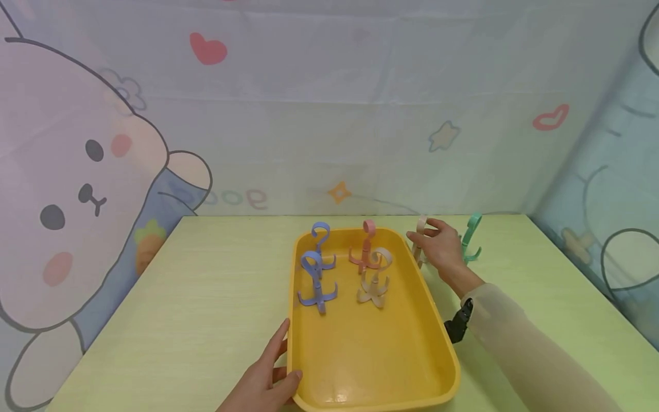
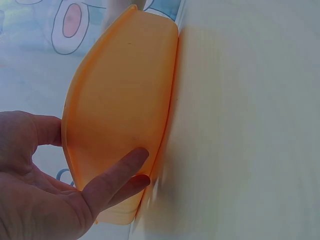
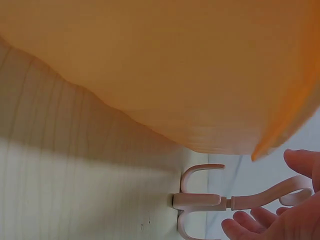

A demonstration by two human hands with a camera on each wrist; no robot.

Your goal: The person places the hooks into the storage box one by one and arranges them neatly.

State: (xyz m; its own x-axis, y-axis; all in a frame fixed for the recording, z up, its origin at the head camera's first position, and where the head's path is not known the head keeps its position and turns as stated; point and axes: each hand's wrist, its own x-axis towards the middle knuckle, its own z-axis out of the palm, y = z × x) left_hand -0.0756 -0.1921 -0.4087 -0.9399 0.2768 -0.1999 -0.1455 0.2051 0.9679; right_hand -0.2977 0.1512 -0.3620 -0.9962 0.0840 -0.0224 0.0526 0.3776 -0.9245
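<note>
My left hand (image 1: 265,372) holds the near left side of a yellow tray (image 1: 370,349), thumb over the rim and fingers along the outer wall (image 2: 120,100). Beyond the tray's far right side, my right hand (image 1: 440,246) is around the top of a beige multi-prong hook (image 3: 200,201). That hook's prongs rest on the table; a gap shows between thumb and hook loop in the right wrist view. Inside the tray stand two blue hooks (image 1: 318,294), a pink hook (image 1: 366,252) and another beige hook (image 1: 373,292), all toward its far end.
A green hook (image 1: 468,237) stands on the table (image 1: 216,309), just right of my right hand. Behind the table's far edge hangs a printed cloth (image 1: 319,131), which also runs along both sides. A black strap (image 1: 458,323) is on my right wrist.
</note>
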